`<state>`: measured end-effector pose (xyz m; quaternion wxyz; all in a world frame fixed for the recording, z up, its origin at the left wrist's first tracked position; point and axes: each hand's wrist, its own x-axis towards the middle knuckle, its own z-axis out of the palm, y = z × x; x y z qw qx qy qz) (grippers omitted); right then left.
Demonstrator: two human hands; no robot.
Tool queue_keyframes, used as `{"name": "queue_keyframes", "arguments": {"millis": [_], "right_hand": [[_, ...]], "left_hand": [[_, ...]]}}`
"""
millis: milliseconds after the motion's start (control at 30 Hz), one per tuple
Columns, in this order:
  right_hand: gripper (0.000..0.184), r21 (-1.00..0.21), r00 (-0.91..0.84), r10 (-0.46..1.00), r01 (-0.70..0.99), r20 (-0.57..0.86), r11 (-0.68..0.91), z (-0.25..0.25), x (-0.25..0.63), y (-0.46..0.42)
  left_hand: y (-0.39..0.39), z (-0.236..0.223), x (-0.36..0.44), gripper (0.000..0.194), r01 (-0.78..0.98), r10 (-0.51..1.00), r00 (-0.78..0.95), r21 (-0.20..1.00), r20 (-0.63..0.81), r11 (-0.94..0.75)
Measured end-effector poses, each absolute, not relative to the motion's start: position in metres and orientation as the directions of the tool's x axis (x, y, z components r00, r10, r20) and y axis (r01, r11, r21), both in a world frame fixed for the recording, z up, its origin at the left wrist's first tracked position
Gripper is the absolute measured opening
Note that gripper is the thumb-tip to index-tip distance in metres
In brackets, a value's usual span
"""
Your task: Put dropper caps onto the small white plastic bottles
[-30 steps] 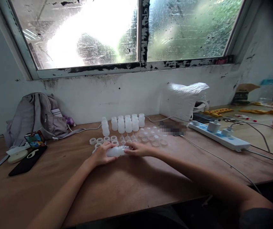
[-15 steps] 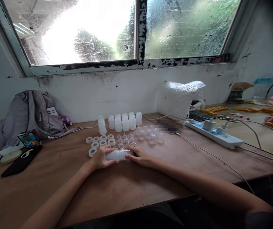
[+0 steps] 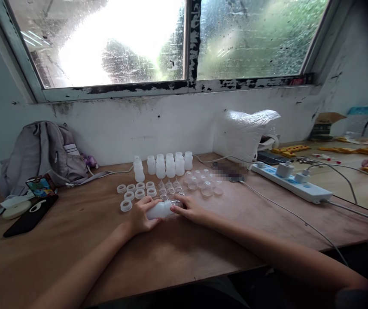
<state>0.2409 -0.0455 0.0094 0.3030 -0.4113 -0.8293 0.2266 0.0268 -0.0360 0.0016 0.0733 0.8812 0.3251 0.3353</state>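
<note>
Two hands on one white bottle (image 3: pixel 159 210), low over the table (image 3: pixel 83 240) near its middle. The bottle lies sideways, long axis left to right, neck pointing right. The left hand (image 3: pixel 141 214) is wrapped around the body; the right hand (image 3: pixel 190 209) pinches the clear cap end. Loose rings (image 3: pixel 126 205) sit just left.

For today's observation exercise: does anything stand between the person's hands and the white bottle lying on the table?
Nothing visible does. The left hand wraps the body of the white bottle and the right hand touches its cap end, so both are already on it. The white rings and clear caps lie behind it, toward the wall.
</note>
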Motion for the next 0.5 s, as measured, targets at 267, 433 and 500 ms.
{"name": "queue_keyframes", "arguments": {"millis": [267, 433, 500], "right_hand": [[0.043, -0.483, -0.389, 0.825, 0.675, 0.41, 0.558, 0.075, 0.234, -0.017], [0.042, -0.268, -0.372, 0.749, 0.77, 0.548, 0.579, 0.119, 0.209, 0.038], [0.041, -0.242, -0.384, 0.764, 0.791, 0.518, 0.562, 0.123, 0.199, 0.065]], "left_hand": [[-0.028, 0.007, 0.041, 0.057, 0.598, 0.675, 0.403, 0.38, 0.618, -0.706], [-0.009, 0.007, 0.022, 0.049, 0.712, 0.665, 0.28, 0.314, 0.692, -0.627], [0.0, 0.005, 0.011, 0.044, 0.761, 0.666, 0.278, 0.265, 0.692, -0.593]]}}
